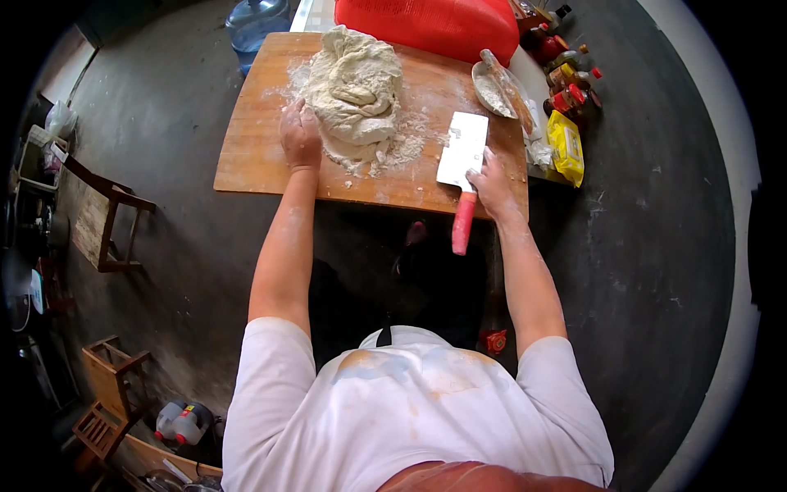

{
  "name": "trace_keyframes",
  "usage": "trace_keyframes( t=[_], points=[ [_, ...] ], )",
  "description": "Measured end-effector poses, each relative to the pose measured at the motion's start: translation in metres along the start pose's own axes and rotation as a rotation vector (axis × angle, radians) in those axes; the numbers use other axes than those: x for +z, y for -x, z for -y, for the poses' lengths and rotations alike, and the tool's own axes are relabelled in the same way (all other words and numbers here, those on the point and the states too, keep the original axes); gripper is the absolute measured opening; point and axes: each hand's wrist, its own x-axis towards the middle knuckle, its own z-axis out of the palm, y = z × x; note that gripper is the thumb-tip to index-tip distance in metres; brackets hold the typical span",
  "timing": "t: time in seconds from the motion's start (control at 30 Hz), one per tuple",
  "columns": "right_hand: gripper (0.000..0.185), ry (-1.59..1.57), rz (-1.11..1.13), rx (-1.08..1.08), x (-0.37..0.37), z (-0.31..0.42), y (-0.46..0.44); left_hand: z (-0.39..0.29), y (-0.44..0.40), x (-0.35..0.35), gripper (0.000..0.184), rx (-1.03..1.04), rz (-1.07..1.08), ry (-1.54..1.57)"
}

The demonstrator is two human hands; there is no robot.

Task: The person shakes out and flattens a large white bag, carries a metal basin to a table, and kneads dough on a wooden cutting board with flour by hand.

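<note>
A large, rough lump of pale dough (354,86) sits on a floured wooden board (262,98). My left hand (301,138) rests against the dough's left side, fingers pointing forward and not wrapped round it. Near the board's front right edge lies a cleaver (464,149) with a broad, flour-smeared blade and a red handle that sticks out past the edge. My right hand (493,184) grips the cleaver where blade meets handle, thumb over the blade; its other fingers are partly hidden.
Behind the board is a red bag-like item (430,25). A white bowl of flour (492,90) with a rolling pin (507,86) across it stands at the right. Beyond are a yellow packet (566,148) and several bottles (566,98). A blue water jug (258,29) stands back left, a wooden chair (102,209) left.
</note>
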Motion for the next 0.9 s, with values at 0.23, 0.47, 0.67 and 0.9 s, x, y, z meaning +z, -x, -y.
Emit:
trace_keyframes(
  t=[0.23, 0.47, 0.67, 0.9],
  points=[
    [0.065, 0.238, 0.027, -0.077, 0.031, -0.034, -0.034, -0.002, 0.000, 0.000, 0.034, 0.068, -0.006, -0.057],
    [0.062, 0.147, 0.090, -0.025, 0.079, -0.003, -0.022, 0.004, -0.001, 0.004, 0.032, 0.047, -0.025, 0.002],
    [0.061, -0.055, -0.026, -0.011, 0.022, -0.018, 0.010, -0.003, 0.001, 0.005, 0.031, -0.001, -0.004, 0.084],
    [0.059, 0.077, -0.025, -0.013, 0.048, -0.023, 0.010, 0.033, -0.001, 0.005, 0.033, 0.222, 0.042, -0.105]
  ],
)
